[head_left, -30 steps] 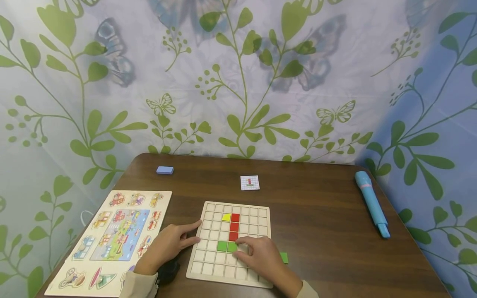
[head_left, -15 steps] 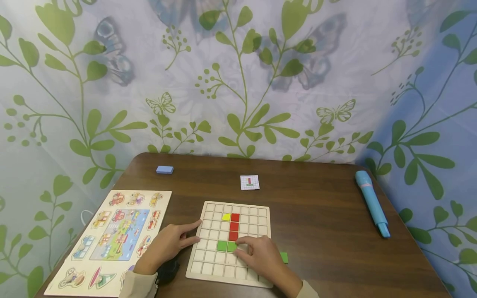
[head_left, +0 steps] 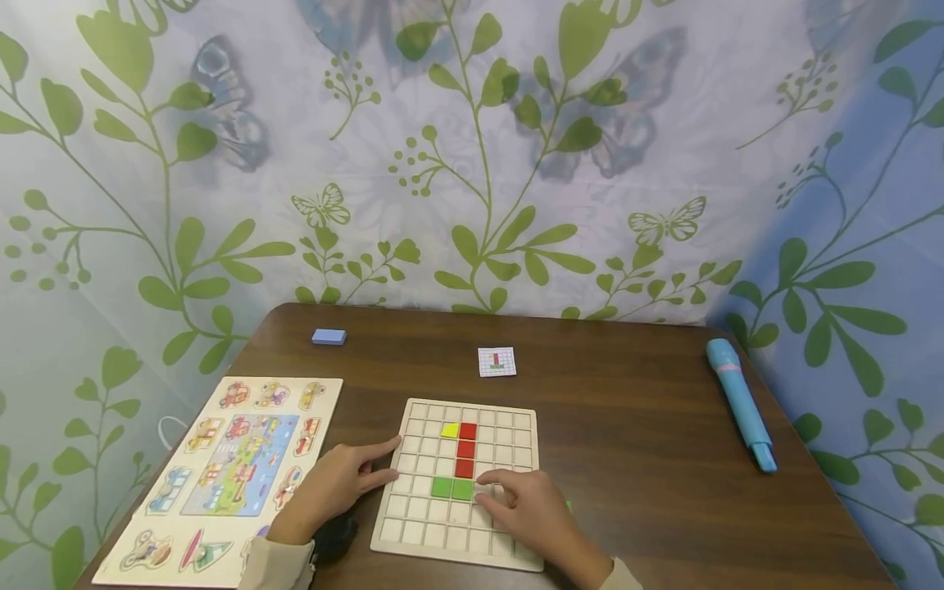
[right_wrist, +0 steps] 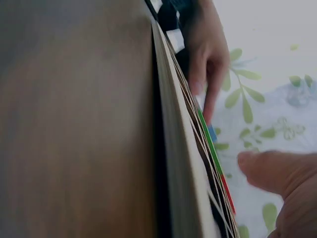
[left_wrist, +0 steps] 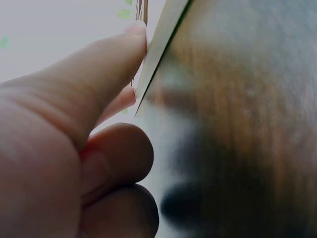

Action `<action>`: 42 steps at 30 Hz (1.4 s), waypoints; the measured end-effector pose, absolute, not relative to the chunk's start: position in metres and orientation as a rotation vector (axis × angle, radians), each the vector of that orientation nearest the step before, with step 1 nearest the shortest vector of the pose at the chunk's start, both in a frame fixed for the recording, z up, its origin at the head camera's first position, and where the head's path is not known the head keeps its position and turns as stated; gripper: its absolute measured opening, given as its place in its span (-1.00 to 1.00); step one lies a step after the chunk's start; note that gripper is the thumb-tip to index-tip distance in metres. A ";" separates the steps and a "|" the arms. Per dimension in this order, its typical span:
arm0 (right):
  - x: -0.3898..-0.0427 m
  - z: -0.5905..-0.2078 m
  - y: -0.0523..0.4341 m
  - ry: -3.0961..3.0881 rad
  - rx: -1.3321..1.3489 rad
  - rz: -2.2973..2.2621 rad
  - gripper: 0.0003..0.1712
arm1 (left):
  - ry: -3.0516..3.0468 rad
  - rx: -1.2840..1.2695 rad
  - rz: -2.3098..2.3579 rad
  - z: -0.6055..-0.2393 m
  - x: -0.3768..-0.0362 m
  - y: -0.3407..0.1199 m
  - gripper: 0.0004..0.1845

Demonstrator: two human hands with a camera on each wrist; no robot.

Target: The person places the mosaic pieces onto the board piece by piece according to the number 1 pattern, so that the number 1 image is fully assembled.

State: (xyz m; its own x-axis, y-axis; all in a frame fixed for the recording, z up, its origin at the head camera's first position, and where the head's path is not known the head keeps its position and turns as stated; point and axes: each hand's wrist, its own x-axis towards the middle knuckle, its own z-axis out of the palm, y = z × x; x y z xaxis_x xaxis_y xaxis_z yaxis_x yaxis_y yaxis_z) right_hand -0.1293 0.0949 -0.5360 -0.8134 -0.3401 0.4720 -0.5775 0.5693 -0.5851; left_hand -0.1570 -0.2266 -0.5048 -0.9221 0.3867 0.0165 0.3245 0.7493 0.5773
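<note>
A wooden grid board [head_left: 457,560] lies flat on the table. In its cells sit a yellow piece [head_left: 449,430] with one curved or slanted side, a column of red square tiles [head_left: 466,449] and two green square tiles [head_left: 451,488] below. My left hand [head_left: 335,483] touches the board's left edge with thumb and forefinger extended; its other fingers are bent under, as the left wrist view shows. Just right of the green tiles, my right hand [head_left: 533,510] hovers with thumb and forefinger apart, holding nothing. A loose green tile [head_left: 569,506] is mostly hidden behind that hand.
A vehicle picture puzzle board [head_left: 170,442] lies at the left. Behind the grid are a small pattern card [head_left: 496,361] and a blue block [head_left: 329,337]. A turquoise microphone-shaped object [head_left: 741,406] lies on the right. A dark object [head_left: 335,538] sits by the left wrist.
My right thumb and forefinger have come off the right green tile and shifted slightly right, uncovering it. The left hand stays at the board's edge.
</note>
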 end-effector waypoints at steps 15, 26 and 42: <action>-0.121 -0.538 0.153 -2.255 0.754 1.119 -0.79 | 2.856 0.569 0.880 -0.503 -0.158 -0.225 -0.41; -0.105 -0.534 0.198 -2.513 0.447 1.102 -0.68 | 2.859 0.547 0.865 -0.504 -0.158 -0.225 -0.41; -0.097 -0.522 0.218 -2.870 0.199 1.180 -0.73 | 2.853 0.530 0.861 -0.504 -0.158 -0.224 -0.41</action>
